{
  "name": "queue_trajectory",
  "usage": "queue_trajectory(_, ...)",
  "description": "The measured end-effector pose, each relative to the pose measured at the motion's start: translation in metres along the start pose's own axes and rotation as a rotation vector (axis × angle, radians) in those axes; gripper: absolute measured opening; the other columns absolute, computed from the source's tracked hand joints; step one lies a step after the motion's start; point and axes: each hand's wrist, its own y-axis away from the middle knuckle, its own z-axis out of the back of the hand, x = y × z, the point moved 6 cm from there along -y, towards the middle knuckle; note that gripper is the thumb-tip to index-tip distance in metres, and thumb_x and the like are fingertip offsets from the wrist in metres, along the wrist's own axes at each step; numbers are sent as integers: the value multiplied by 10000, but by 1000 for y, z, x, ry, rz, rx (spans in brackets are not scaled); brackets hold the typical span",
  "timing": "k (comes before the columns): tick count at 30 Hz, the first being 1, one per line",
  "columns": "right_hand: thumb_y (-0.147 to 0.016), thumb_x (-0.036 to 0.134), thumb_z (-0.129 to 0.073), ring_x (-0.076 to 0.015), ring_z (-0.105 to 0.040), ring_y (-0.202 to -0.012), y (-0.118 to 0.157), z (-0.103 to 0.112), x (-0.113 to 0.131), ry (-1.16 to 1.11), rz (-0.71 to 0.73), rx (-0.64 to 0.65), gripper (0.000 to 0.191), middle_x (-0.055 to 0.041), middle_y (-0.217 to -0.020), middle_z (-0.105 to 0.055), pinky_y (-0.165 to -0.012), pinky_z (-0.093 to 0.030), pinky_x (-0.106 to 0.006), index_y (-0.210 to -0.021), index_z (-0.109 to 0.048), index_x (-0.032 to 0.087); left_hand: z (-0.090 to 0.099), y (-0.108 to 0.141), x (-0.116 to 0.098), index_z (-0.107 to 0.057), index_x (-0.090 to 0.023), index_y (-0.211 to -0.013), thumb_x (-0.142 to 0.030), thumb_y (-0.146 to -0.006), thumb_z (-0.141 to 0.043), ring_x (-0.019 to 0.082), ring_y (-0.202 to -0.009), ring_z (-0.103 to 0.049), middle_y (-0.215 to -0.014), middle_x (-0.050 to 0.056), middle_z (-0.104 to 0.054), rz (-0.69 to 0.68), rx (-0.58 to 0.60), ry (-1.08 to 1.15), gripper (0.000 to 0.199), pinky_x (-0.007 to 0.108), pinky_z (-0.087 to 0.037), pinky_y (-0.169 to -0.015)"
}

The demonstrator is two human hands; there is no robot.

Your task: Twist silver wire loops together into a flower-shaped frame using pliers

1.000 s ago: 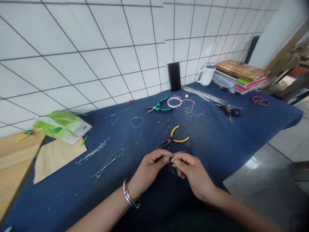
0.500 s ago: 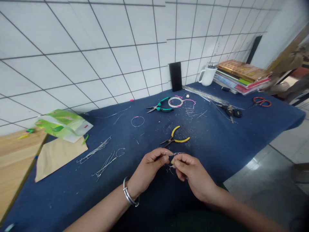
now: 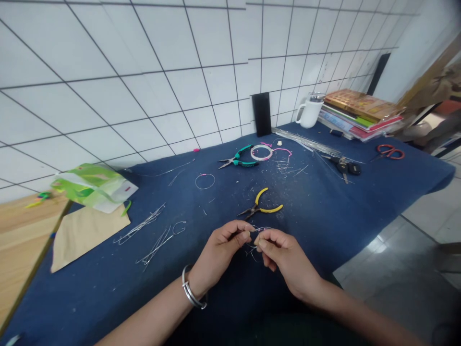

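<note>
L + R hands w/ wire, nr yellow pliers
L hand & R hand each pinch the thin wire btwn thumb + fingertips, grips closed on it, just above table; yellow pliers lie open just beyond; green pliers farther back, by white ring.

Smooth, glossy white tiles above matt blue cloth.

Blue cloth-covered table, yellow-handled pliers, teal-handled pliers, bent wires, red-handled scissors, white mug, stacked books
</note>
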Motion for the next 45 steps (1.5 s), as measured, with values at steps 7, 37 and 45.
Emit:
queue_trajectory(7,-818,184,-449,-65,-451,-503,3,2,15,285,138,-39,135,34,-636,-505,-489,-354,-191,-737,-557,174,0,0,-4,-648,-194,-960,-229,-829,-524,145,-757,-534,-928,43,-616,-34,40,-216,184,237,-436,-656)
queue_trajectory(37,-821,134,-369,-126,-520,-625,-1,-7,22,1103,470,-74,187,-22,-702,-584,-609,-356,-246,-740,-532,177,-2,-1,-1,-602,-175,-936,-224,-832,-481,106,-606,-492,-751,10,-551,-37,91,-250,166,207,-434,-537)
queue_trajectory(45,-863,238,-412,-113,-566,-640,6,2,39,906,360,138,199,29,-721,-620,-606,-406,-228,-878,-609,247,9,-7,0,-574,-171,-935,-231,-818,-494,112,-631,-483,-747,-1,-514,37,35,-136,154,200,-441,-515)
